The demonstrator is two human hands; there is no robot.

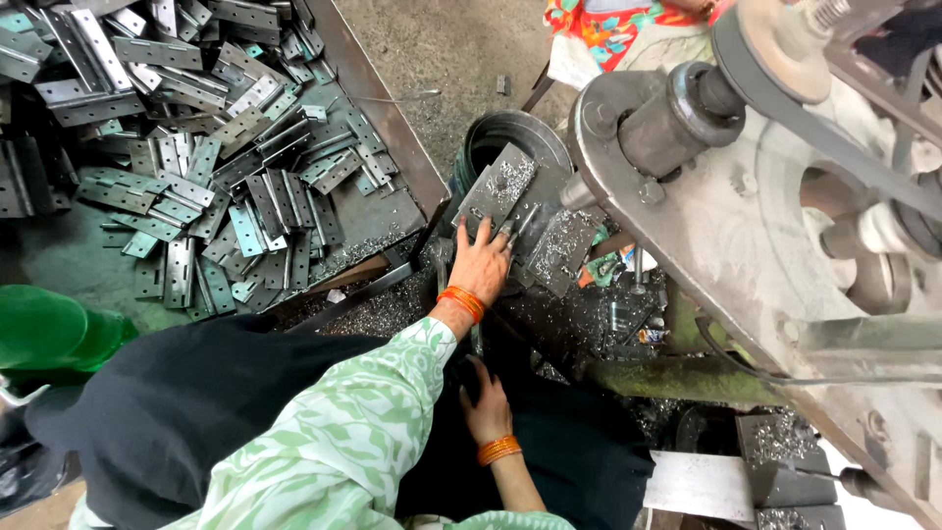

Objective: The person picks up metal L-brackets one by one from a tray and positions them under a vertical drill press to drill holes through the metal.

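The person's left hand (pixel 481 263) lay flat with its fingers spread on a grey metal plate (pixel 500 186) dusted with metal shavings, right in front of the drill spindle (pixel 579 193) of a large belt-driven drilling machine (pixel 746 206). A thin steel hinge piece (pixel 523 222) lay just beside the fingertips, touching the plate near the spindle tip. The right hand (pixel 488 407) rested low in the lap against dark cloth, fingers loosely curled and holding nothing that I could see. Both wrists wore orange bangles (pixel 462 301), and the sleeves were pale green with a white pattern. To the left, a rusty tray (pixel 392 123) held a big heap of grey steel hinges (pixel 196 147), tumbled every way. A dark round bucket (pixel 510 137) stood behind the plate. Shavings (pixel 579 314) covered the machine bed below the hand, and a green plastic container (pixel 49 329) sat at the far left edge.
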